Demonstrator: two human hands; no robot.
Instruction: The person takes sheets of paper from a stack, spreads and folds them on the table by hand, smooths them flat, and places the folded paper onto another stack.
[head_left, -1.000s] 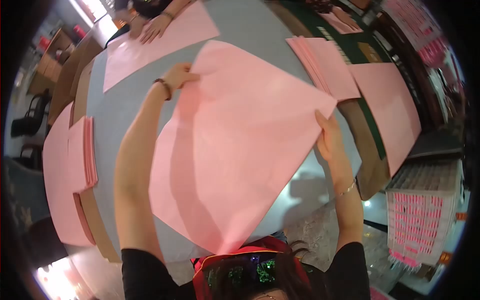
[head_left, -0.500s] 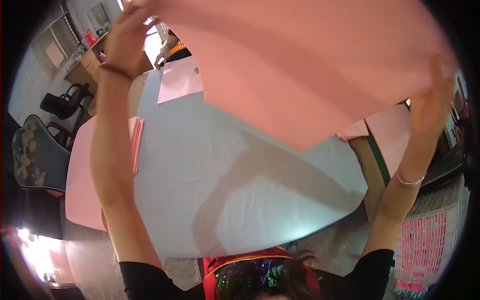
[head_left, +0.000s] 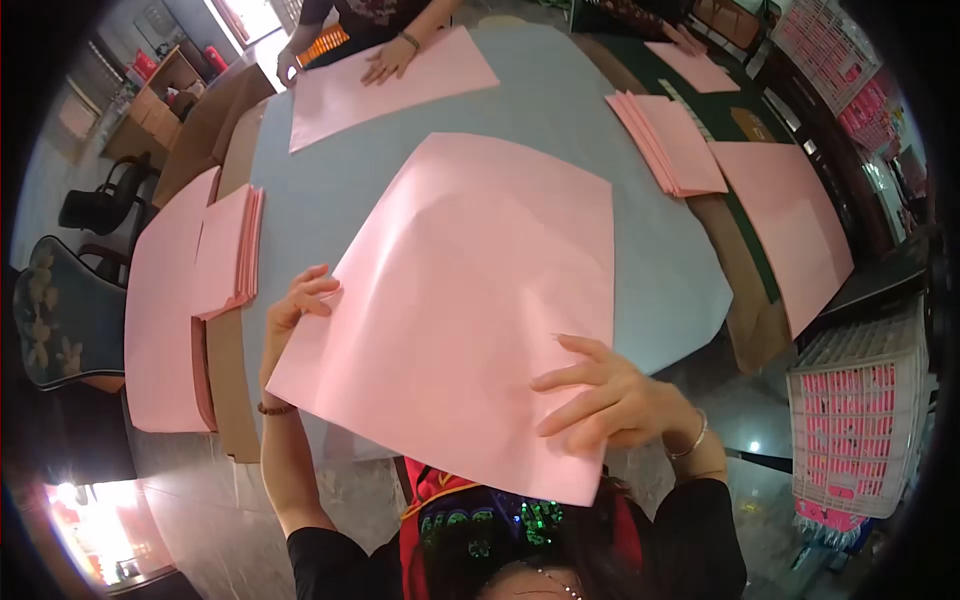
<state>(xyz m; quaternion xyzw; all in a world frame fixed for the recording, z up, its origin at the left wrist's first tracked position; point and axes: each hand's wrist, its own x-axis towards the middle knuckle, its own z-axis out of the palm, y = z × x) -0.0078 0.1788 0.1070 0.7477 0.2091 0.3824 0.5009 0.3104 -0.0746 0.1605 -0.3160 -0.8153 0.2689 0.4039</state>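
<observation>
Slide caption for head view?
Left hand at the edge, right hand on top of a pink sheet over a blue-grey table.

Half a second ago the pink sheet (head_left: pixel 470 290) was lifted high before us; now we see it lowered above the counter (head_left: pixel 660 290), its near edge reaching past the counter's border. The left hand (head_left: pixel 300 297) has come down with it, to the left edge. The right hand (head_left: pixel 615 397), which one second ago held a corner, now lays its fingers spread on the upper face. We see again the folded stack (head_left: pixel 682 150) (the raised sheet was hiding most of it). Across, the co-worker's hands (head_left: pixel 392 60), then close together, are apart.
</observation>
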